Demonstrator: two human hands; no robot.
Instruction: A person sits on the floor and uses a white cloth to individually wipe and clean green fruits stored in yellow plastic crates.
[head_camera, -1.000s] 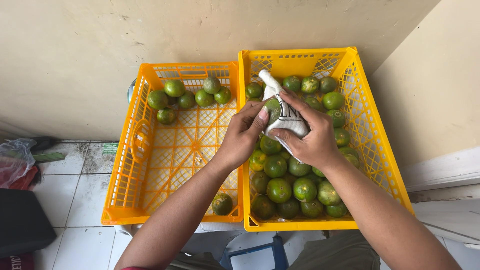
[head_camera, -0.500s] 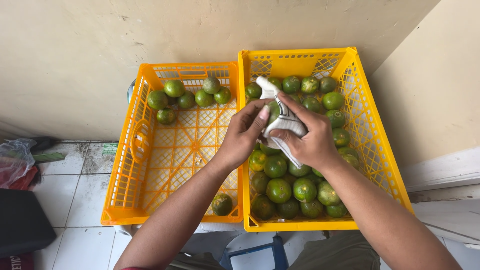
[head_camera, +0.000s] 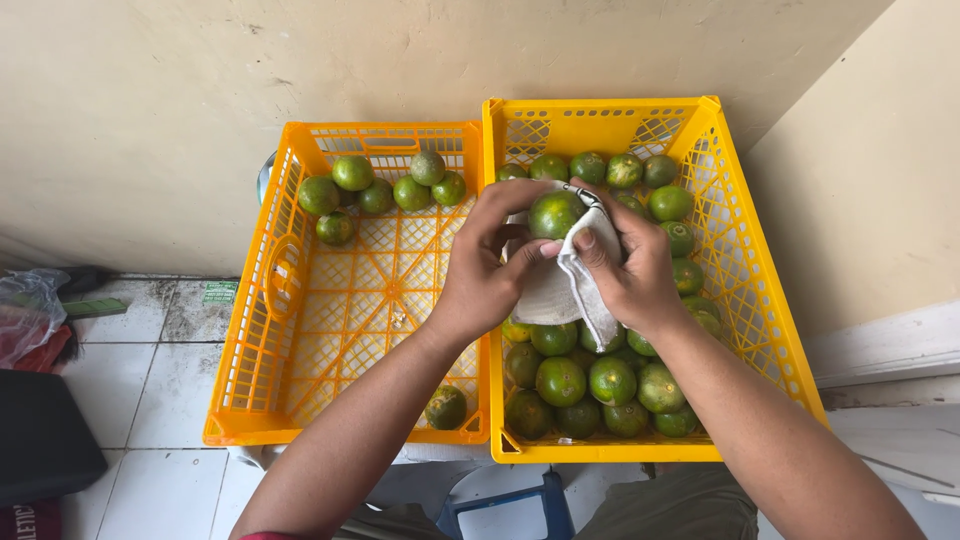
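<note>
Since the earlier frame, more of the green fruit (head_camera: 556, 212) shows, the white cloth (head_camera: 570, 290) having slipped down round it. Both hands hold it above the right crate (head_camera: 760, 300): the left hand (head_camera: 485, 270) curled against fruit and cloth, the right hand (head_camera: 630, 270) gripping the cloth. Cloth and fingers hide the fruit's underside. Left of that crate, the left crate (head_camera: 250, 330) holds a few fruits (head_camera: 380, 185).

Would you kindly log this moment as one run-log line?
left hand: holds green fruit | right hand: holds white cloth against fruit | position: above right crate | left crate: few fruits
</note>
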